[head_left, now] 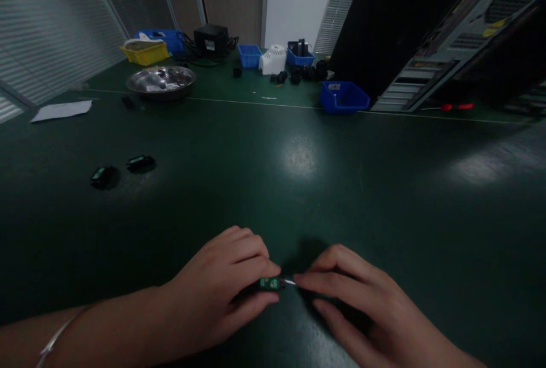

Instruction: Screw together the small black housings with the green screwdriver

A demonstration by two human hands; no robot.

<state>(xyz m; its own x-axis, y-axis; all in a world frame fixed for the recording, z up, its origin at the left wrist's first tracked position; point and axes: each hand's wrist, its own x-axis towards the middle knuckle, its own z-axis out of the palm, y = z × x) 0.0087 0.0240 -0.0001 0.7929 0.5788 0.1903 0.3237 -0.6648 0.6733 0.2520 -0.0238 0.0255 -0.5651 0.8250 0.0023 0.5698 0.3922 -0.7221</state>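
My left hand pinches a small black part with a green circuit board between thumb and fingers, just above the tabletop. From the part's right end juts a thin silvery piece. The fingertips of my right hand are closed at the outer end of that piece, with the thumb a little lower and apart from the index finger. How the fingers grip the piece is partly hidden. Two similar black parts, one and another, lie on the table to the left, both with pale green tops.
A metal bowl with small items stands at the back left, beside a white paper. Behind are a yellow bin, a black box and a white device. A blue bin sits near a large computer case.
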